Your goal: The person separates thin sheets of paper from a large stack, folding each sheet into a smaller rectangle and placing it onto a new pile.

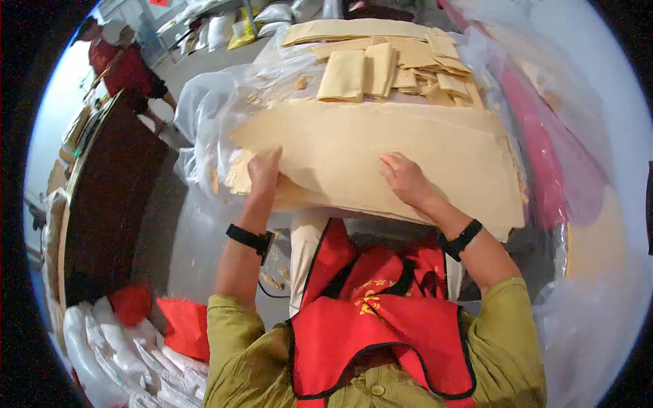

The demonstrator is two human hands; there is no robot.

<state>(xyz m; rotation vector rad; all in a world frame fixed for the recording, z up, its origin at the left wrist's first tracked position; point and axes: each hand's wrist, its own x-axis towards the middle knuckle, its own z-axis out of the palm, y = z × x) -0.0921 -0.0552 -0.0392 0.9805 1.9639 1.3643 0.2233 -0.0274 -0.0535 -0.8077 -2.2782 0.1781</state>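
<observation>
Illegible yellow lettering [371, 303] on red apron [326, 340], tan sheets [333, 146] beyond.

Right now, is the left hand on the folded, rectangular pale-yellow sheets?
No, the left hand is at the left part of the wide, flat pale-yellow sheet, and the folded sheets lie farther away.

Folded sheets [341, 76] lie behind the sheet stack [340, 146]; plastic film [212, 102] lies left of both, and a counter [105, 197] stands farther left.
</observation>
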